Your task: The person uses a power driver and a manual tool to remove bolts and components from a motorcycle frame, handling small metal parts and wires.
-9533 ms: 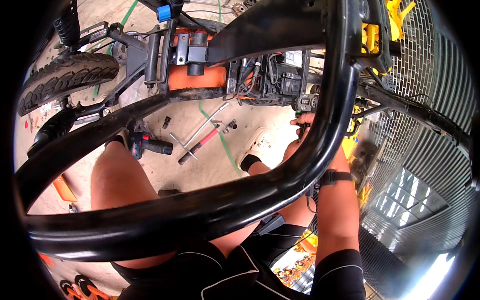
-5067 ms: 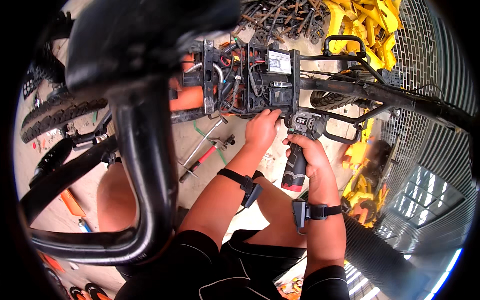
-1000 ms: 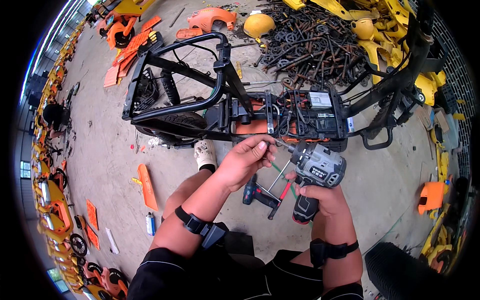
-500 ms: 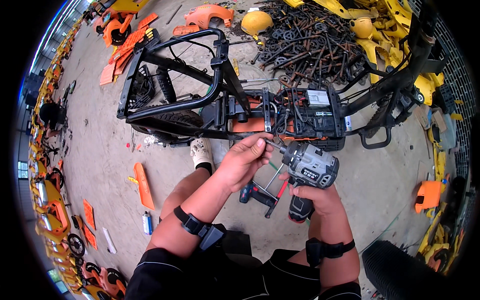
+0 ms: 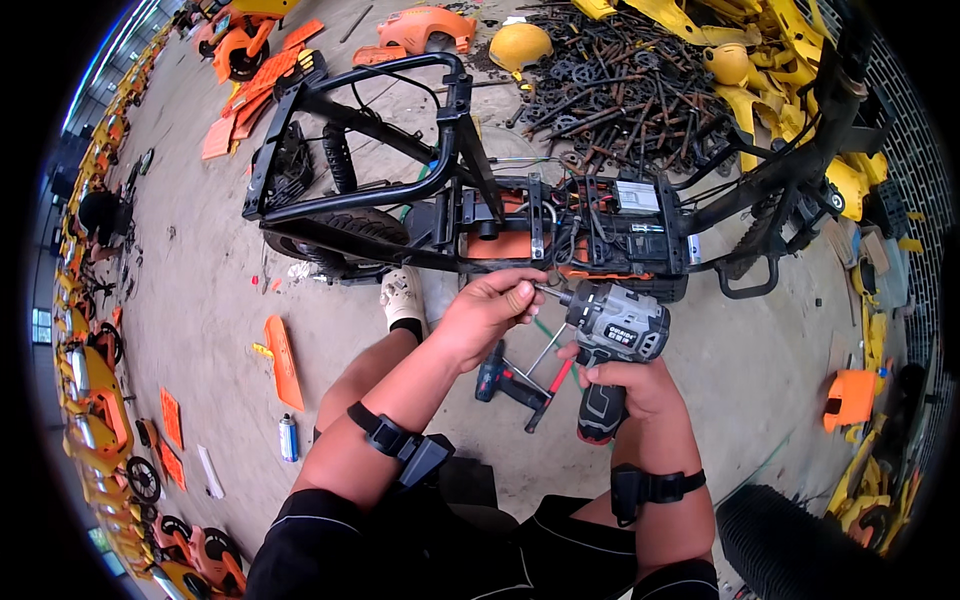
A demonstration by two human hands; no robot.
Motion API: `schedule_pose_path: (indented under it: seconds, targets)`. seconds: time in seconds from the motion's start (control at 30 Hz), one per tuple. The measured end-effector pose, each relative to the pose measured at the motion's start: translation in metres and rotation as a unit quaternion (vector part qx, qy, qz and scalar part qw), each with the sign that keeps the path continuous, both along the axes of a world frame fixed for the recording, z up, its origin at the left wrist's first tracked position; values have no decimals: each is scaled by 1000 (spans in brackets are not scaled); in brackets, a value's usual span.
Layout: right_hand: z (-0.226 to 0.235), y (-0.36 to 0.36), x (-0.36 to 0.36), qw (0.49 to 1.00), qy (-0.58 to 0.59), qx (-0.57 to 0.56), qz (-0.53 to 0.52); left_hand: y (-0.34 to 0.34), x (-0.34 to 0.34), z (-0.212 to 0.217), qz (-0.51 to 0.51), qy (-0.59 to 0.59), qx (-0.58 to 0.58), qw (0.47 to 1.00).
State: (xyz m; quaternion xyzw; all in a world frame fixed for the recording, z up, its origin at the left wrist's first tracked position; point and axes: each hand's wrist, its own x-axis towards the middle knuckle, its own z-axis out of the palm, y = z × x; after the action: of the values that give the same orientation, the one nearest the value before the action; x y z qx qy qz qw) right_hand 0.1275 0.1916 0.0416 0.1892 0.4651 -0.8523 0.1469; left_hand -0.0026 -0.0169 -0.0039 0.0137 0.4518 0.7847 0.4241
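My right hand (image 5: 638,385) is wrapped round the handle of a grey and black cordless drill (image 5: 622,325), which points left. From its chuck sticks a thin driver bit (image 5: 556,294). My left hand (image 5: 497,312) is closed in a pinch on the front end of that bit; its fingers hide the tip. Just beyond both hands stands a stripped black scooter frame (image 5: 400,205), with wiring and a battery compartment (image 5: 628,235) exposed in its middle.
Below my hands a second drill (image 5: 492,372) and a red-handled T-shaped tool (image 5: 548,396) lie on the floor. An orange panel (image 5: 284,365) and a spray can (image 5: 288,438) are at left. Beyond the frame are rusty metal parts (image 5: 620,95) and a yellow helmet (image 5: 520,46).
The drill and my right hand have shifted slightly left, toward my left hand. My left hand keeps its pinch on the bit. The whole view has moved a little.
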Motion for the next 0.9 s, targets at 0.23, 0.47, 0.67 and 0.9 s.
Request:
schedule_pose_path:
  seconds: [0.23, 0.47, 0.67, 0.9]
  targets:
    - [-4, -10, -2, 995, -18, -98, -14, -7, 6, -4, 23, 38, 8, 999]
    - [-15, -20, -6, 993, -34, -110, -5, -10, 14, 4, 49, 57, -17, 997]
    - [-17, -22, -6, 993, -20, -114, 3, -19, 11, -1, 60, 56, 20, 996]
    - [0, -31, -6, 999, 27, -20, -5, -29, 12, 0, 23, 22, 96, 995]
